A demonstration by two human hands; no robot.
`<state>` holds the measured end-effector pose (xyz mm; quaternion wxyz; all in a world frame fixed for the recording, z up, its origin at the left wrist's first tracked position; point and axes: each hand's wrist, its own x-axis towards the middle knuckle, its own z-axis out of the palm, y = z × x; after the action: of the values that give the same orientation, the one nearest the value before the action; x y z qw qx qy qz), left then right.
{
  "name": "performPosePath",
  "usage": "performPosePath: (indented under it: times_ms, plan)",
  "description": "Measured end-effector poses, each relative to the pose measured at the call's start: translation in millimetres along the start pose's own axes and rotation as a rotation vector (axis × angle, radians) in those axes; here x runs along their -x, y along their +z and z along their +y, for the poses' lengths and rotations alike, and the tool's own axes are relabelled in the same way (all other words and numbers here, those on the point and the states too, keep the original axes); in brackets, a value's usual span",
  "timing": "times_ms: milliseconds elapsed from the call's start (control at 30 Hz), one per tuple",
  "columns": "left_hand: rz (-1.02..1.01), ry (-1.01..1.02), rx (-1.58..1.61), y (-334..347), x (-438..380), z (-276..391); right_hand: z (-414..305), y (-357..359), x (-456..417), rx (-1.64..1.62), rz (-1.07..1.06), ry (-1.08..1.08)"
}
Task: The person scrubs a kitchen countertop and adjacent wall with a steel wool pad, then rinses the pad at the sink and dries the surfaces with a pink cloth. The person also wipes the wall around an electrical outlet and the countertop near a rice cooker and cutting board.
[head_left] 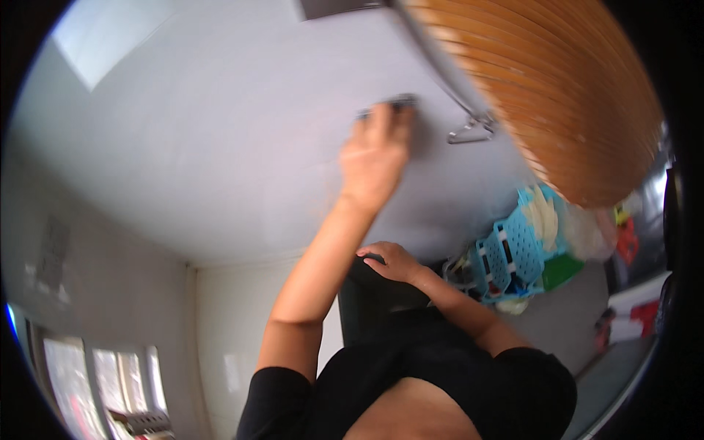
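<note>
My left hand [374, 151] is raised against a smooth white wall surface [220, 137], fingers curled over a small dark object [405, 101], perhaps a scourer; blur hides its exact kind. Its palm side is hidden. Lower, in front of my black shirt, my right hand [391, 260] is held with thumb and fingers apart, nothing in it. To the right of my left hand, a metal hook or bracket [471, 132] stands out by the edge of a brown slatted panel [550, 93].
Turquoise perforated baskets [520, 247] with pale cloth or gloves [542, 217] and a green item [561, 271] are at the right. A dark grey fixture [338, 6] is at the top edge. Windows [110, 379] show at the lower left.
</note>
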<state>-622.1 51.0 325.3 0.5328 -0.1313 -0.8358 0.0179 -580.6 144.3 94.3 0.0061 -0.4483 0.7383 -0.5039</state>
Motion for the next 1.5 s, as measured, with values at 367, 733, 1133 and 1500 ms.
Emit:
performPosePath:
  times_ms: [367, 733, 1133, 1500]
  plan:
    - [0.100, -0.522, 0.094, 5, 124, -50, 13, -10, 8, -0.039, -0.016, 0.143]
    - [0.345, -0.737, 0.101, -3, 126, -89, 10, -14, -18, 0.022, -0.028, 0.042]
    - [0.370, -0.805, -0.095, -9, 135, -102, 16, -9, -36, 0.042, -0.189, 0.048]
    - [0.359, -0.728, -0.070, -11, 145, -119, 2, 4, -59, 0.014, -0.215, -0.049]
